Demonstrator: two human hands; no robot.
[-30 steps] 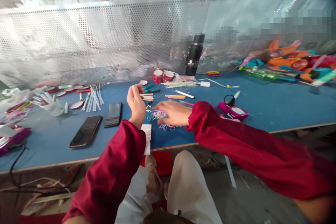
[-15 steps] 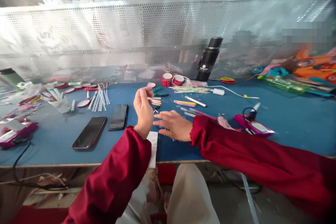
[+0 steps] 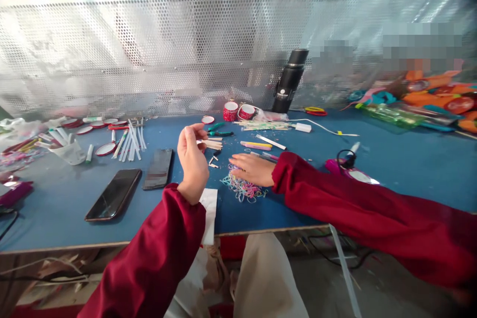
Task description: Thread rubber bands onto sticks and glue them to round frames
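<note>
My right hand (image 3: pixel 254 169) lies flat with its fingers stretched over a loose pile of small coloured rubber bands (image 3: pixel 246 191), hiding the pile's far part. My left hand (image 3: pixel 194 164) is raised over the desk, upright, with its thumb and fingers curled together. Whatever it may pinch is too small or hidden. Just beyond its fingers are thin wooden sticks (image 3: pixel 212 144), apparently on the desk. Short white and black bits (image 3: pixel 213 161) lie between the two hands. A white paper slip (image 3: pixel 209 213) sticks out from under my left wrist at the desk's front edge.
Left of my hands lie two phones (image 3: pixel 114 196), (image 3: pixel 158 169) on the blue desk (image 3: pixel 179 231). Beyond are green-handled pliers (image 3: pixel 220 131), red patterned cups (image 3: pixel 230 111) and a black flask (image 3: pixel 290 82). A purple device (image 3: pixel 350 173) sits to the right. Perforated metal (image 3: pixel 160 54) closes the back.
My right hand has shifted away and slightly right over the desk, uncovering much of the rubber band pile. My left hand keeps its curled shape. The view has turned slightly right.
</note>
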